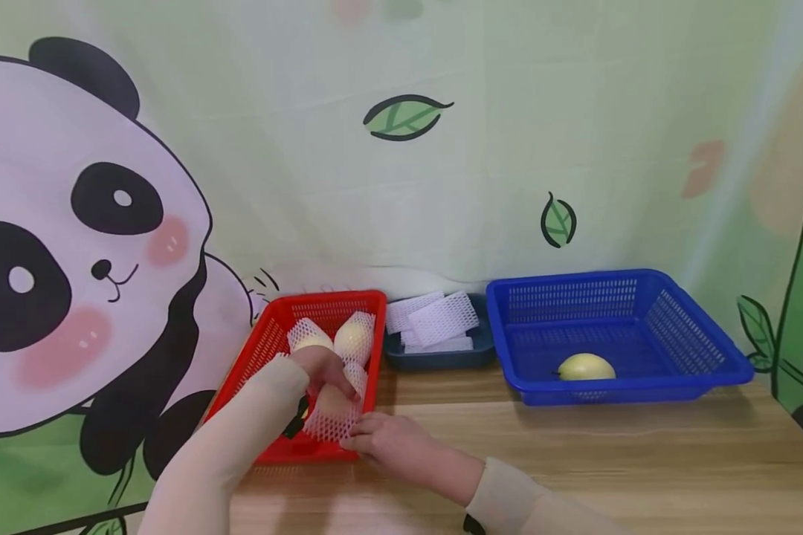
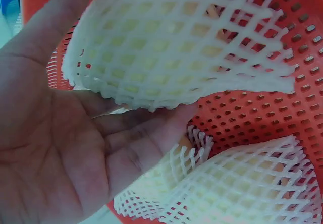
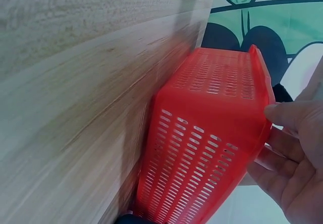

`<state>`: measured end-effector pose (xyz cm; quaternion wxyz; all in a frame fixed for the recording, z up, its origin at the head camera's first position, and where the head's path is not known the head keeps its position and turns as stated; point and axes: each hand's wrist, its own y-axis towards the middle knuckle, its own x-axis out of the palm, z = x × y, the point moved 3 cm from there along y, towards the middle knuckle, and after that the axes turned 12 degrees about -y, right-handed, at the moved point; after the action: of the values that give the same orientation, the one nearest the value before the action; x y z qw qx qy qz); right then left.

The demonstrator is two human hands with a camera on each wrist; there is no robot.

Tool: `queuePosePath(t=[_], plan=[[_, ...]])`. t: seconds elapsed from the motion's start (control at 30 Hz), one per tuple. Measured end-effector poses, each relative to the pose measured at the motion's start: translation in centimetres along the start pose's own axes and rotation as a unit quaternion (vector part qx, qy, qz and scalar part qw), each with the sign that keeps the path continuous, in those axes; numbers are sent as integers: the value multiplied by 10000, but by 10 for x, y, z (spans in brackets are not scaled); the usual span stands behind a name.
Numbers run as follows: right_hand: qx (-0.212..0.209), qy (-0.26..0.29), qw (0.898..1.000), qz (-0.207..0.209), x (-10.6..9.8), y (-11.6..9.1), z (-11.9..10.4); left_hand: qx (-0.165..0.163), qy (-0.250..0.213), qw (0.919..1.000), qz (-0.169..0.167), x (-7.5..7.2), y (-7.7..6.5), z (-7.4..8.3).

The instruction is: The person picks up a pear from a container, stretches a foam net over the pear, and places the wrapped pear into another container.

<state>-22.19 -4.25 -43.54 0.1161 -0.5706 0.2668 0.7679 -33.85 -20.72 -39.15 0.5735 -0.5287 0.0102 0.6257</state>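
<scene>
Inside the red basket [image 1: 314,299], my left hand [image 1: 324,368] holds a pale yellow fruit, seemingly a pear, in a white foam net [image 2: 151,42]. The thumb lies along one side of the net and the fingers curl beneath it. Other netted pears [image 1: 355,338] lie farther back in the same basket; two show below my hand in the left wrist view. My right hand [image 1: 401,446] is at the basket's near right corner. In the right wrist view its thumb presses the rim from outside, with the fingers bent around the other side.
A small dark blue tray [image 1: 442,360] with several flat white foam nets [image 1: 442,319] stands right of the red basket. Farther right, a large blue basket [image 1: 616,390] contains one bare pear [image 1: 587,366]. All stand on a wooden table [image 1: 575,453] before a panda-printed cloth [image 1: 482,148].
</scene>
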Motion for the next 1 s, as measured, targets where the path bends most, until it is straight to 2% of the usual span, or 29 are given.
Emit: queuePosePath(t=[0.13,0.27,0.37,0.43,0.5,0.6,0.77,0.87,1.0], plan=[[-26,57,9999,-83,-1,3,-1,200,215,9996,-14,-5,-5,1],[-139,81,9999,0,-2,3,0,224,101,9996,-163,-14,-10,1],[-281,114,9991,291,-5,-1,1,756,308,9956,-464,-19,-14,3],[-362,199,9975,569,-9,-6,3,1522,907,9818,-682,-20,-17,6],[-365,336,9954,819,-14,-11,5,2243,1364,9620,-751,-21,-20,7],[-221,612,9926,1026,-21,-20,11,2994,1585,9393,-541,-21,-29,4],[232,1079,9848,1340,-36,-43,31,3754,1344,9170,86,-15,-60,-1],[500,1171,9764,1744,-48,-58,51,4166,1241,8996,414,-3,-83,2],[1124,1241,9692,1807,-72,-77,79,4552,1017,8820,668,17,-109,8]])
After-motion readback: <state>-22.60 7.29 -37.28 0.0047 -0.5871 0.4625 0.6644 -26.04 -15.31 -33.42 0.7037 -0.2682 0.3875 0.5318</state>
